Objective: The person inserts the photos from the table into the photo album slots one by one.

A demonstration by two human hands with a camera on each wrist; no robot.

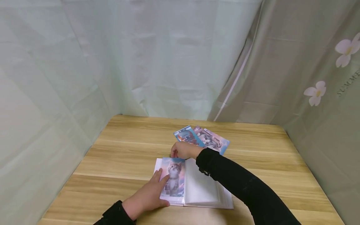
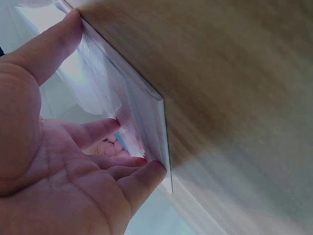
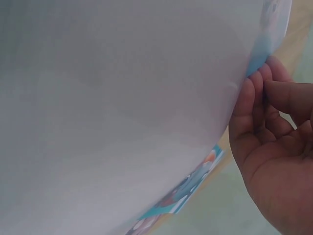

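Head view: I've got an open photo album (image 1: pixel 225 197) lying on the near part of the table (image 1: pixel 135 153). Kitten card (image 1: pixel 173 181) is upright on its left page, a bit of white page showing along the card's left side. Can't tell how far into a pocket it sits. Right page (image 1: pixel 200 184) is blank.

Left hand (image 1: pixel 149 195): fingers straight and spread, one fingertip on the card, thumb at the page's bottom edge; left wrist view confirms fingers and thumb well apart.

Right hand (image 1: pixel 184 150): at the card's top edge, fingers curled, thumb against them. Right wrist view has the fingertips right at the blue edge. Can't tell if they're pinching it or only touching.

Behind the right hand, a blue cartoon card (image 1: pixel 187 136) and a pink cat card (image 1: pixel 212 141) lie beyond the album, partly covered from my angle. Black sleeves (image 1: pixel 239 182) on both arms. Pale curtain (image 1: pixel 168 56) behind the table.
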